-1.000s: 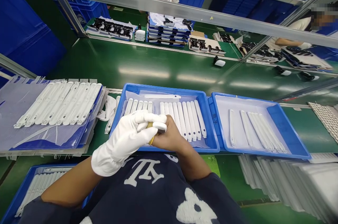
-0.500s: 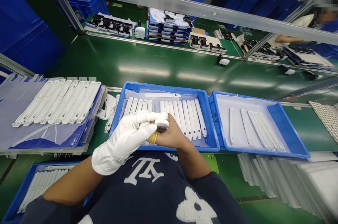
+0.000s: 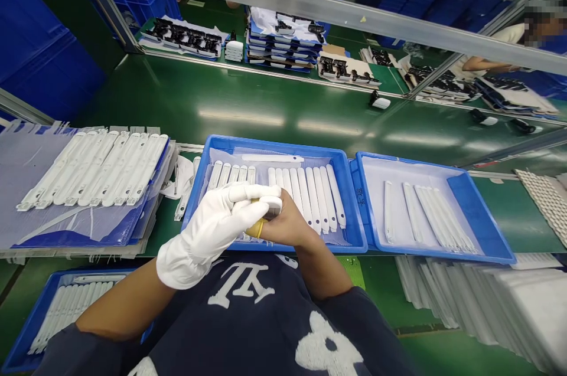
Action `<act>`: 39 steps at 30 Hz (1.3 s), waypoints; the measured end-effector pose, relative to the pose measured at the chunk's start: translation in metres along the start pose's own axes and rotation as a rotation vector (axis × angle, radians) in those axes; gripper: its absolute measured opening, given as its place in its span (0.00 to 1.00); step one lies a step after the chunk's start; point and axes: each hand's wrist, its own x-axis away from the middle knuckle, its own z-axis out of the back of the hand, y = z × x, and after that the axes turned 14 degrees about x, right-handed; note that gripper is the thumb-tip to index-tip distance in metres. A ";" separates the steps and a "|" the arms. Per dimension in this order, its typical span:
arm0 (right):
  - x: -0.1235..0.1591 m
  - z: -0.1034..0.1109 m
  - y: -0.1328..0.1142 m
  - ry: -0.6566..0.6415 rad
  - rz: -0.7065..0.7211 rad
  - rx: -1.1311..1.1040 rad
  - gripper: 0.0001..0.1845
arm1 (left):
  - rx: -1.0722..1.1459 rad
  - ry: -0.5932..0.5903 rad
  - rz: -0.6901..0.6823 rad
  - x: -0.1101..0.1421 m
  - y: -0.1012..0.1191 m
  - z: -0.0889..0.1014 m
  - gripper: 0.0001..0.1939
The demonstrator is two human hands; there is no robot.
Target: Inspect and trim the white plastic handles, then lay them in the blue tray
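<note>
My left hand (image 3: pixel 221 216), in a white glove, is closed with thumb and fingers on a white plastic part (image 3: pixel 273 203), seen end-on. My right hand (image 3: pixel 287 219) is bare apart from yellow finger covers and grips the same part from the other side. Most of the part is hidden by the hands. Both hands are over the front of a blue tray (image 3: pixel 283 143). In that tray, long white plastic strips (image 3: pixel 316 196) lie in rows on a thin sheet, with one strip lying crosswise at the back.
To the right, a second blue tray (image 3: pixel 491 211) holds several strips. A stack of sheets (image 3: pixel 26 187) at left carries more white strips (image 3: pixel 101 169). A lower tray (image 3: pixel 26 311) sits at bottom left. Across the green bench (image 3: pixel 177 90), two people work beyond a metal frame (image 3: pixel 310 1).
My left thumb has shifted up onto the top of the white part, which is turned slightly. The hands otherwise stay in place. The person opposite has raised a white-and-black item.
</note>
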 end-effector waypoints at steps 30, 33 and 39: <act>-0.029 0.002 0.037 -0.033 -0.331 -0.438 0.22 | -0.184 0.146 -0.096 -0.011 -0.035 0.021 0.24; -0.060 0.007 0.079 0.119 -0.459 -0.445 0.19 | -0.626 0.223 -0.230 -0.017 -0.080 0.045 0.28; -0.087 -0.016 0.157 0.260 -0.695 -0.278 0.17 | -0.925 -0.157 -0.129 -0.015 -0.178 0.082 0.20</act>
